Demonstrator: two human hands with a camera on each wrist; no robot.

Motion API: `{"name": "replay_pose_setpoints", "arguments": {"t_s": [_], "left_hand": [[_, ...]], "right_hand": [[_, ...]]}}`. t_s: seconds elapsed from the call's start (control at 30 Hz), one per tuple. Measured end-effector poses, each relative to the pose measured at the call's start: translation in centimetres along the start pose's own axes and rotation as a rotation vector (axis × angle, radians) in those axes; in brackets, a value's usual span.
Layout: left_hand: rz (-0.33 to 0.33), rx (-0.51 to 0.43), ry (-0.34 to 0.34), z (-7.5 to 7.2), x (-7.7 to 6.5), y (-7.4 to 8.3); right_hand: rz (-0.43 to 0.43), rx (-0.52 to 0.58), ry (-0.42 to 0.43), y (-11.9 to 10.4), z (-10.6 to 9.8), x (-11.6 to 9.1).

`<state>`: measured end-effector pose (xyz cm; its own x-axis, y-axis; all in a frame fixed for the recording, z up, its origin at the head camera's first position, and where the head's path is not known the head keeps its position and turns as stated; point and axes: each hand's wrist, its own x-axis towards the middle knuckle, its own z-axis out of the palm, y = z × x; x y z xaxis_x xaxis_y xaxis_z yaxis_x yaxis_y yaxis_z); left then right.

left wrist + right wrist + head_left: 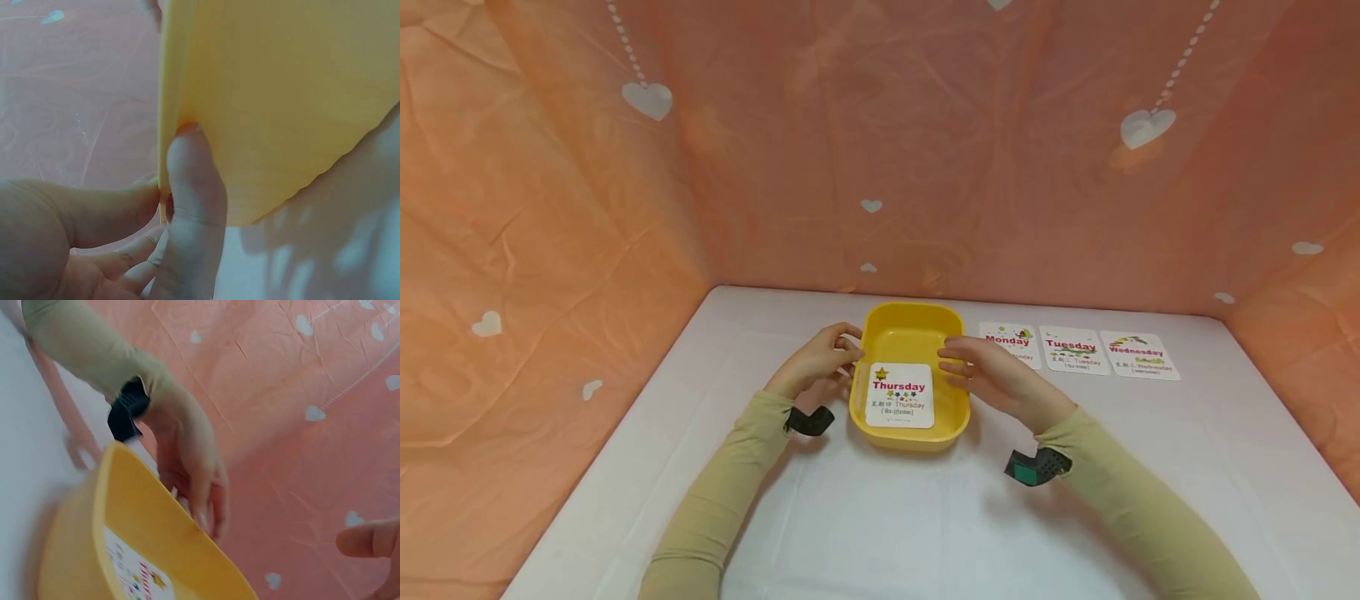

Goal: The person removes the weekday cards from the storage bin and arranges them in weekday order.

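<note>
A yellow plastic basket (951, 321) stands near the middle of the table. Inside it, towards the front, lies a white card (901, 396) printed "Thursday". At the basket's left rim, my left hand (817, 358) pinches the edge between thumb and finger, as the left wrist view confirms. My right hand (1000, 379) is over the right rim with its fingers reaching above the basket and apart, nothing held between them. In the right wrist view, just part of that hand, the thumb (369, 540), shows at the right edge.
To the right of the basket, three cards lie in a row: Monday (1009, 343), Tuesday (1071, 348) and Wednesday (1138, 354). The Monday card is partly covered by the right hand. Orange cloth (925, 167) with white hearts encloses the white table (865, 525) at the back and sides.
</note>
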<state>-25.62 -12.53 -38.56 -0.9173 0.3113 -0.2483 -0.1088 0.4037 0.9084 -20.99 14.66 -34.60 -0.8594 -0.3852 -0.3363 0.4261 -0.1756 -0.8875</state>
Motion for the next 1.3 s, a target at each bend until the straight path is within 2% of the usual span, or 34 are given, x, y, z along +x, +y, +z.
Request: {"name": "replay_pose_setpoints", "arguments": {"t_s": [0.43,0.87,1.13,1.3], "left_hand": [[-0.002,-0.014,0.001,0.1,0.4,0.1],[-0.001,-0.016,-0.004,0.1,0.5,0.0],[-0.006,-0.016,-0.003,0.1,0.5,0.1],[-0.015,-0.01,0.004,0.2,0.5,0.0]], "right_hand": [[0.09,0.092,0.047,0.7,1.2,1.8],[0.209,0.116,0.11,2.0,1.9,2.7],[0.229,0.119,0.141,2.5,1.9,3.3],[0.222,0.095,0.125,2.5,2.1,3.3]]}}
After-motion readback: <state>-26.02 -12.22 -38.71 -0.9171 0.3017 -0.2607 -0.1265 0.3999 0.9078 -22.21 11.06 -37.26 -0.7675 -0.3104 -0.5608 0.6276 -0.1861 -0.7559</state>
